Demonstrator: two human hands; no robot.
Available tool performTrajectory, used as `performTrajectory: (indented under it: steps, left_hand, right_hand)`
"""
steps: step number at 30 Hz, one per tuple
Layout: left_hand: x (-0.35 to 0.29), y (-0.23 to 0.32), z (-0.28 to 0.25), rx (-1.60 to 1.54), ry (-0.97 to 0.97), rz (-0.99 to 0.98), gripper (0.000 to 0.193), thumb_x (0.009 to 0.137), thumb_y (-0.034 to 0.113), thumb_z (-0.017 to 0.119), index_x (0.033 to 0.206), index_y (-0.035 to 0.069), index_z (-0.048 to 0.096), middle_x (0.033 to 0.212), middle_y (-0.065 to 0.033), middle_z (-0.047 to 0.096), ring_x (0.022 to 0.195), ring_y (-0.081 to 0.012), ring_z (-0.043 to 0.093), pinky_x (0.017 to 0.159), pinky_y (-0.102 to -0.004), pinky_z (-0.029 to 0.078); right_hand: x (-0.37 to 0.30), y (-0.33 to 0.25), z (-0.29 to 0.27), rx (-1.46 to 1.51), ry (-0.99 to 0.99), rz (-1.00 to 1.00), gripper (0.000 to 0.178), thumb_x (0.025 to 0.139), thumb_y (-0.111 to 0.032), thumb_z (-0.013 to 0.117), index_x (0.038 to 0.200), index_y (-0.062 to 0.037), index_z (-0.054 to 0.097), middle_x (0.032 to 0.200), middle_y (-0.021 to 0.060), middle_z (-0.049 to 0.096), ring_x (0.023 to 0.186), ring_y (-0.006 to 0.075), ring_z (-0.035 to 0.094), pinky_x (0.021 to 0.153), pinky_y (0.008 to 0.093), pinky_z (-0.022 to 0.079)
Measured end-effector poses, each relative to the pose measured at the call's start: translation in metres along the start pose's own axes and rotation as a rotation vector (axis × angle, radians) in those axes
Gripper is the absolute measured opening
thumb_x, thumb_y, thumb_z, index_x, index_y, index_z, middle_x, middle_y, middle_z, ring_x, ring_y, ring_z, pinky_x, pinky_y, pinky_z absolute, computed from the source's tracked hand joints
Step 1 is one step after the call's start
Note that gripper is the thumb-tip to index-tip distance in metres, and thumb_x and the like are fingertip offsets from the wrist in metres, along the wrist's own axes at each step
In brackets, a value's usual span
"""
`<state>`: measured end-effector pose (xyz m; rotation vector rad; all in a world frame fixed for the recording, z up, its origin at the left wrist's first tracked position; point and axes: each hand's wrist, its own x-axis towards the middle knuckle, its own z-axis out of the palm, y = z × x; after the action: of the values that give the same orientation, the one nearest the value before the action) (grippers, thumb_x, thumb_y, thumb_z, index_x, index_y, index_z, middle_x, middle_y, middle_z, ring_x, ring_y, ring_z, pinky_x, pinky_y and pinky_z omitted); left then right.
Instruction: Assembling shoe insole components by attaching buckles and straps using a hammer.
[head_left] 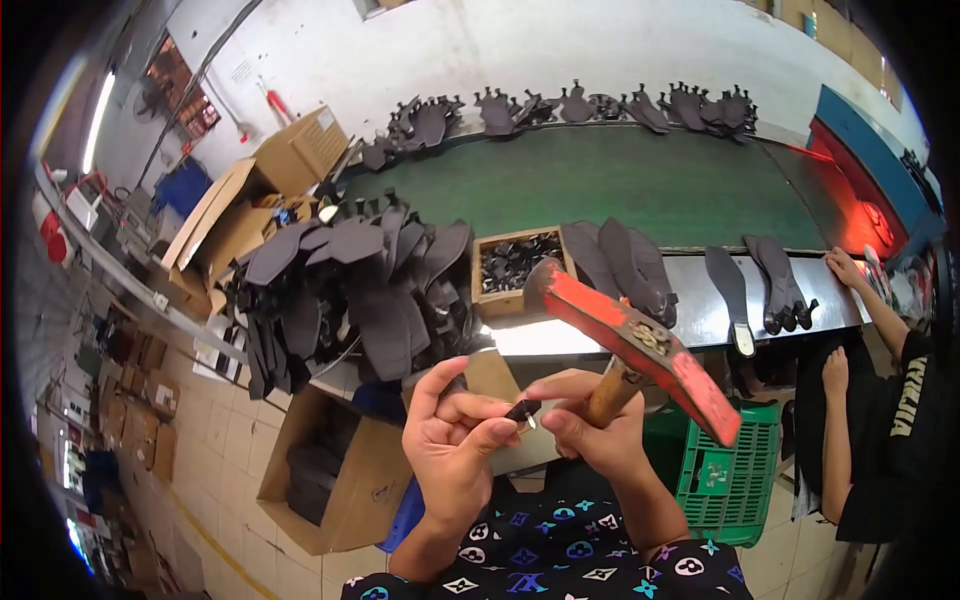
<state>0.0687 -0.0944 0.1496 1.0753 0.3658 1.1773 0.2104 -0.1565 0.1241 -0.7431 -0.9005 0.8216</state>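
My left hand (446, 462) pinches a small black heel tip (519, 410) with a pale metal pin sticking out of it. In my right hand (612, 438) is a hammer (620, 330), its wooden handle gripped in the palm and its worn red head tilted up above the fingers. The right index fingertip reaches to the heel tip as well. Just beyond the hands, a wooden box (485, 298) holds many small black pieces. Dark grey shoe soles (640, 265) lie beside it on the right, and a big heap of heeled soles (350, 270) stands on the left.
A green conveyor belt (600, 185) runs behind, with more soles along its far edge. Below left stands an open cardboard carton (375, 500); at lower right, a green plastic crate (730, 480). A co-worker's hand (845, 268) rests on the metal table edge (700, 295) near other soles (775, 280).
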Motion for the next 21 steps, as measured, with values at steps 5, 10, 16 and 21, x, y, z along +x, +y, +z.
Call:
performTrajectory:
  steps: [5, 10, 16, 21]
  left_hand:
    - [-0.021, 0.002, -0.018, -0.054, 0.004, -0.007, 0.057, 0.085, -0.001, 0.075, 0.133, -0.002, 0.046, 0.096, -0.0124, 0.068, 0.082, -0.0166, 0.068, 0.069, -0.0273, 0.058]
    - [-0.032, 0.011, -0.022, 0.371, -0.103, 0.117, 0.027, 0.088, 0.0, 0.072, 0.114, -0.002, 0.064, 0.104, -0.0113, 0.065, 0.086, -0.0153, 0.066, 0.075, -0.0261, 0.054]
    - [-0.032, 0.016, -0.039, 0.611, -0.154, 0.29, 0.029, 0.081, -0.002, 0.076, 0.109, 0.002, 0.07, 0.102, -0.0101, 0.064, 0.081, -0.0172, 0.066, 0.07, -0.0271, 0.054]
    - [-0.026, 0.024, -0.048, 0.731, -0.173, 0.328, 0.026, 0.075, -0.003, 0.08, 0.099, 0.002, 0.073, 0.1, -0.0094, 0.066, 0.082, -0.0179, 0.067, 0.069, -0.0289, 0.055]
  right_hand:
    - [-0.008, -0.005, 0.018, -0.135, -0.134, -0.088, 0.016, 0.084, 0.004, 0.073, 0.098, 0.0042, 0.065, 0.094, 0.0117, 0.062, 0.056, 0.0067, 0.055, 0.045, 0.0196, 0.042]
    - [-0.02, -0.007, 0.024, -0.061, -0.125, 0.021, 0.021, 0.086, 0.005, 0.071, 0.106, 0.0038, 0.065, 0.096, 0.0098, 0.065, 0.061, 0.0071, 0.058, 0.049, 0.0203, 0.043]
    - [-0.027, 0.001, 0.025, -0.011, -0.102, 0.158, 0.022, 0.086, 0.003, 0.073, 0.107, 0.0017, 0.068, 0.102, 0.0095, 0.069, 0.071, 0.0064, 0.061, 0.056, 0.0203, 0.044]
    - [-0.019, 0.005, 0.023, -0.144, -0.231, 0.063, 0.019, 0.082, 0.003, 0.072, 0.098, 0.0045, 0.061, 0.098, 0.0197, 0.067, 0.057, 0.0094, 0.057, 0.048, 0.0207, 0.044]
